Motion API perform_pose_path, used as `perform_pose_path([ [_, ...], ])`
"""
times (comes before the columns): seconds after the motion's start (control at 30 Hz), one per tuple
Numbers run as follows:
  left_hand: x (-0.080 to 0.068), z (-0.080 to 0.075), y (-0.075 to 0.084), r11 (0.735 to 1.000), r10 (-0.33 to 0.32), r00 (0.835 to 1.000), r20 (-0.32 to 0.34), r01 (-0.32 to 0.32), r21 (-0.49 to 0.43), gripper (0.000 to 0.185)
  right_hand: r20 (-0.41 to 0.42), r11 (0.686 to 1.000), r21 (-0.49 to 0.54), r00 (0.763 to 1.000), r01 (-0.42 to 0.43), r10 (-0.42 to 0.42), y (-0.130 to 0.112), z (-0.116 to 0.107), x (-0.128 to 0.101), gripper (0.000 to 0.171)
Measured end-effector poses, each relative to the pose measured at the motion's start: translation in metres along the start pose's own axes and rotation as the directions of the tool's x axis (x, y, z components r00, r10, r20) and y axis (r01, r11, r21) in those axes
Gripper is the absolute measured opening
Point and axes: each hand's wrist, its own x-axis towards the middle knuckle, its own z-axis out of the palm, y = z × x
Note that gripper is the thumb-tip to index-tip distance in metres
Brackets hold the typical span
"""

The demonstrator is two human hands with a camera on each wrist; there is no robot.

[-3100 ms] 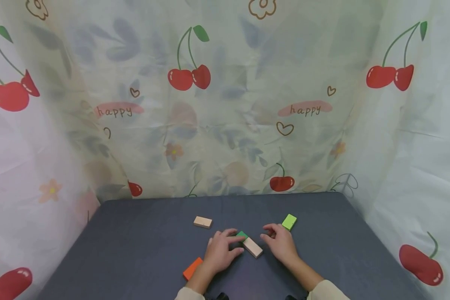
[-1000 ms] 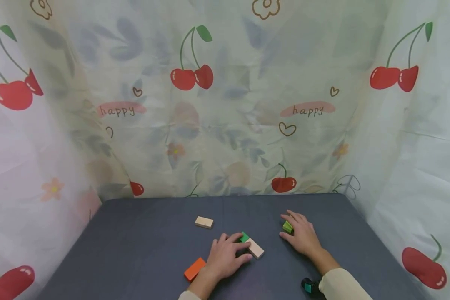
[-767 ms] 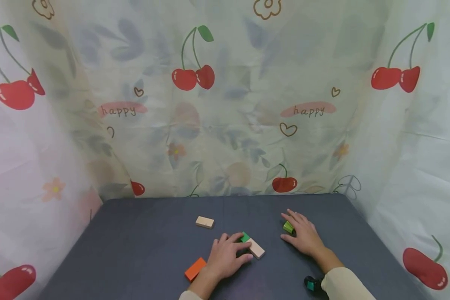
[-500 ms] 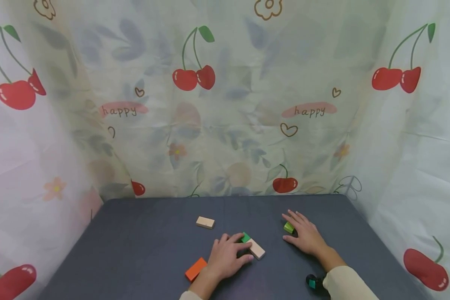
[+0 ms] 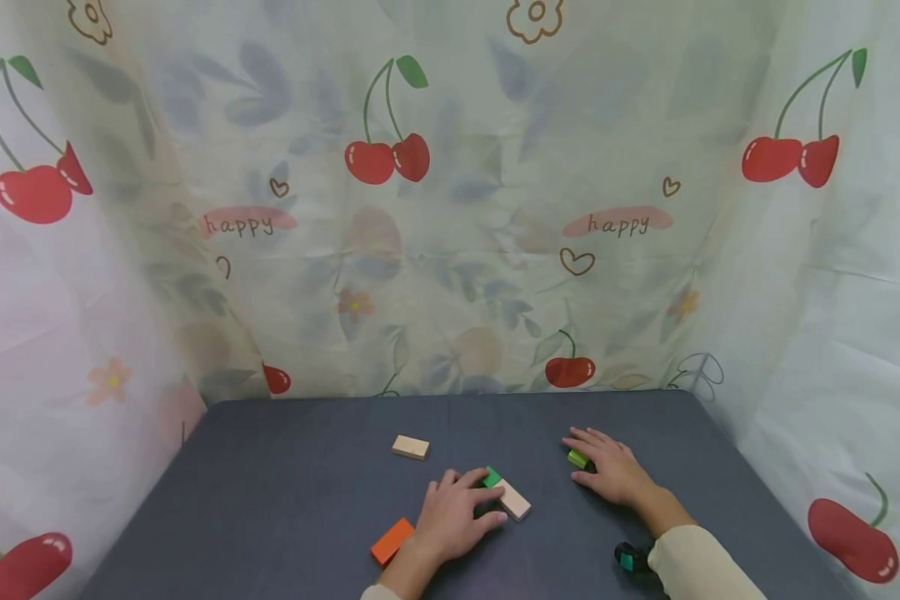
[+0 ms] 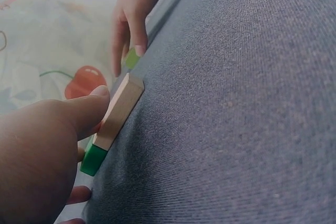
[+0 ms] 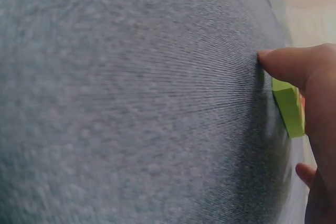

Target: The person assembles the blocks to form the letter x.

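On the dark grey table (image 5: 270,500), the work seemed to be only partly done, because the blocks were not yet all together. At the left, an orange block (image 5: 392,540) lay flat and alone, just beside the wrist of the left hand (image 5: 450,515). A little further back, a pale wooden block (image 5: 410,447) also lay apart from the others, with nothing touching it.

In the middle, the left hand rested flat with its fingers only slightly bent over a dark green block (image 5: 491,477) and a second wooden block (image 5: 513,499). In the left wrist view the thumb pressed against the long side of this wooden block (image 6: 118,112), and the green block (image 6: 93,159) touched its end, so these two looked already joined in one line. The hand pressed them and did not pinch them.

At the right, the right hand (image 5: 609,472) lay over a light green block (image 5: 578,459) with its fingers quite straight. The right wrist view showed the block (image 7: 289,106) standing on its edge, with the thumb at one side of it. I could not tell if the fingers really closed on it. This block was well apart from the middle pair.

So I judged that two blocks were placed, one was in hand, and two were waiting.
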Motion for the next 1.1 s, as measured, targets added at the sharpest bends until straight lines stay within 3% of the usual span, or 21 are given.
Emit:
perform_pose_path([
  [0.33,-0.0012,0.0,-0.0003,1.0,0.002,1.0,-0.012,-0.002,-0.013,0.042,0.007,1.0,-0.004,1.0,0.007,-0.007,0.0032,-0.0037,-0.0004,0.052],
  [0.87,-0.0006,0.0004,-0.0008,1.0,-0.007,1.0,0.008,0.008,-0.013,0.043,-0.069,0.999,-0.05,0.998,0.012,-0.015,0.0033,-0.0054,-0.0007,0.041],
  [1.1,-0.0005,0.0011,-0.0007,1.0,-0.008,1.0,0.004,0.008,-0.009,0.043,-0.058,0.997,-0.072,0.998,-0.029,0.025,-0.0006,-0.0063,0.0011,0.041],
])
